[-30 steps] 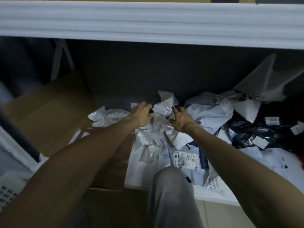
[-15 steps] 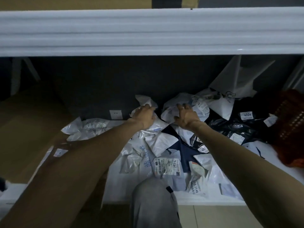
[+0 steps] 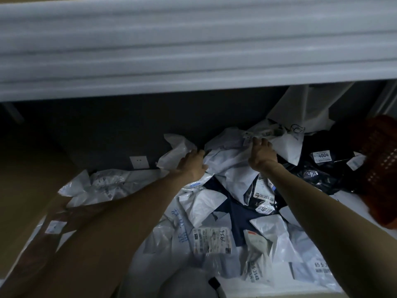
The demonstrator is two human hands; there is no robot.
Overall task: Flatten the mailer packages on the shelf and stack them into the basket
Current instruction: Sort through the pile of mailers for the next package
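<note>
We've got a crumpled white mailer (image 3: pixel 227 160) at centre frame, deep on the shelf (image 3: pixel 348 203), lying on a heap of other mailers. It looks thin, empty plastic: light, limp, slick, and likely to slide over its neighbours. Our left hand (image 3: pixel 193 165) is curled onto its left edge, fingers bent over the film. Our right hand (image 3: pixel 261 154) pinches its upper right corner by the label, fingers closed on it. Best bet, we reckon, is holding opposite edges like this and pulling it taut to smooth it. A black mailer (image 3: pixel 322 168) sits to the right; the red basket (image 3: pixel 382 168) is at the right edge of frame.
</note>
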